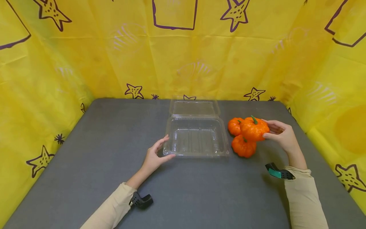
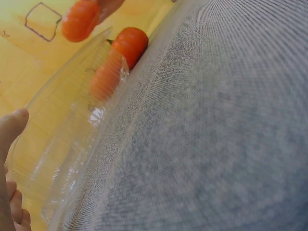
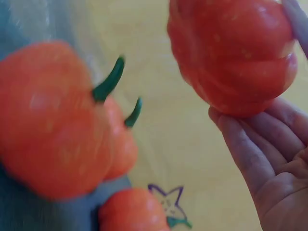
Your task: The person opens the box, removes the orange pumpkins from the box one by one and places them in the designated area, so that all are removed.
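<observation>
At centre right of the head view, the right hand (image 1: 281, 135) pinches a pumpkin (image 1: 254, 129) just above two others (image 1: 243, 146). The open clear box (image 1: 197, 137) lies to its left, on the worktop (image 1: 114, 165). The left hand (image 1: 154, 156), fingers relaxed, touches the box's near-left corner.

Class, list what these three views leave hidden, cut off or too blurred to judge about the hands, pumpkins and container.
- Head view: the rear pumpkin is partly covered by the held pumpkin.
- Right wrist view: the right hand is cut off by the frame's edge; the near pumpkins are blurred.
- Left wrist view: only fingertips of the left hand show; the clear container blurs what lies behind it.
</observation>
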### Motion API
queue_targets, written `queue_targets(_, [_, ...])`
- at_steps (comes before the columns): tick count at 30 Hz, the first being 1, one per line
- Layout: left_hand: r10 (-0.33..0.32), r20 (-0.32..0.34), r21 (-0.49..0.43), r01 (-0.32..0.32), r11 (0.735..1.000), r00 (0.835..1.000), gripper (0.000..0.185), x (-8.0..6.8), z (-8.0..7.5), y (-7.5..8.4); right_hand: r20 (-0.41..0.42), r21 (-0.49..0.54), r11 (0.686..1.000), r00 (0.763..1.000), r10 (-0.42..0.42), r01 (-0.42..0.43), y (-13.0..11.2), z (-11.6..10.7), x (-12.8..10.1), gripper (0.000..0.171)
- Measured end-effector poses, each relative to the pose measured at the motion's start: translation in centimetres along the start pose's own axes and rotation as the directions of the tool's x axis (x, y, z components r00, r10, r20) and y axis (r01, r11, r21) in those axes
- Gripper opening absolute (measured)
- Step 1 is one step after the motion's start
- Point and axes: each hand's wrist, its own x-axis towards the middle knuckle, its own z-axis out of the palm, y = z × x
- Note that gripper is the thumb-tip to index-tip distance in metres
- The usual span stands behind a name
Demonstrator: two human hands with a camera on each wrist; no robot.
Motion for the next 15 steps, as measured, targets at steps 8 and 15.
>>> queue_targets(8, [-0.006,0.0,-0.001,0.006,1.0,1.0,0.059,0.0,0.0,0.0,-0.006,-0.005,1.0,1.0,0.025,-0.025,1.0,-2.1,-1.5,0.041])
queue_targets(15, [-0.002,-0.002,-0.006,0.002,1.0,1.0,0.058,-0.1,-0.1,0.2,0.069,0.063,0.996,0.996,0.051,-0.055,1.5,-3.7,-1.8,0.042])
